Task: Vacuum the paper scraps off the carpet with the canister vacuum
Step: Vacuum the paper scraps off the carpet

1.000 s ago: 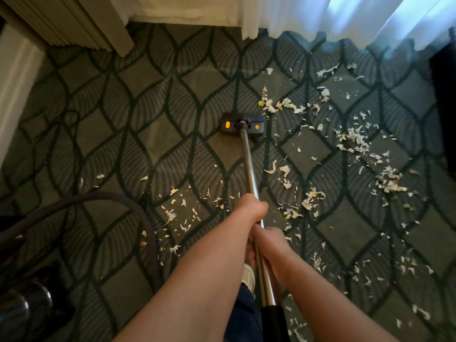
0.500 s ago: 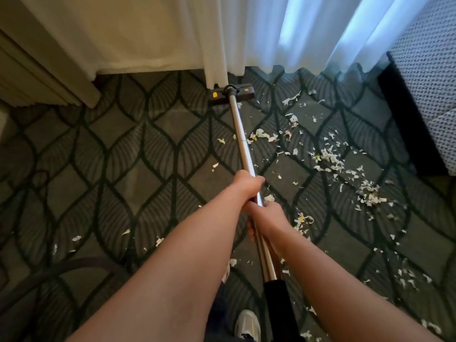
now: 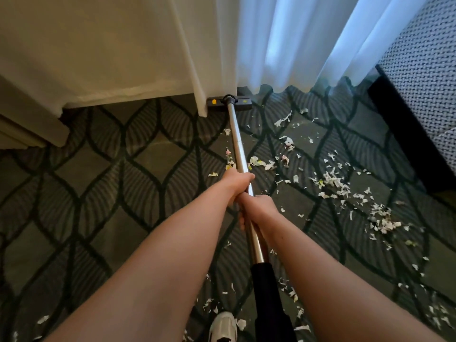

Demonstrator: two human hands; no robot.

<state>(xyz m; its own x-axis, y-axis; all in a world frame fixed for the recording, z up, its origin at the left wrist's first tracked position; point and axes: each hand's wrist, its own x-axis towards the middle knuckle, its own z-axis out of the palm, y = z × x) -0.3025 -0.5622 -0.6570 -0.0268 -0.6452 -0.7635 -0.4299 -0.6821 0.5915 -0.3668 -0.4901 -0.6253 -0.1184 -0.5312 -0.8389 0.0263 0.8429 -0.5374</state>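
Observation:
Both hands grip the silver vacuum wand (image 3: 237,137). My left hand (image 3: 237,181) wraps the tube higher up; my right hand (image 3: 259,209) holds it just below, touching the left. The dark floor head (image 3: 229,102) with two yellow marks lies flat on the patterned carpet (image 3: 123,188), right at the hem of the curtains. White paper scraps (image 3: 333,181) lie scattered to the right of the wand, with a dense patch further right (image 3: 381,220) and more near my shoe. The wand's black handle section (image 3: 266,292) runs down between my forearms. The canister is out of sight.
A cream drape (image 3: 123,45) and a sheer white curtain (image 3: 296,40) hang along the far edge. An upholstered chair (image 3: 427,77) with a dark base stands at the right. A cream wall corner (image 3: 32,127) juts in at the left. My white shoe (image 3: 223,327) shows at the bottom.
The floor head has been pushed forward across the carpet to the curtain hem. My view has moved forward with it; the hose and canister at the lower left have left the frame.

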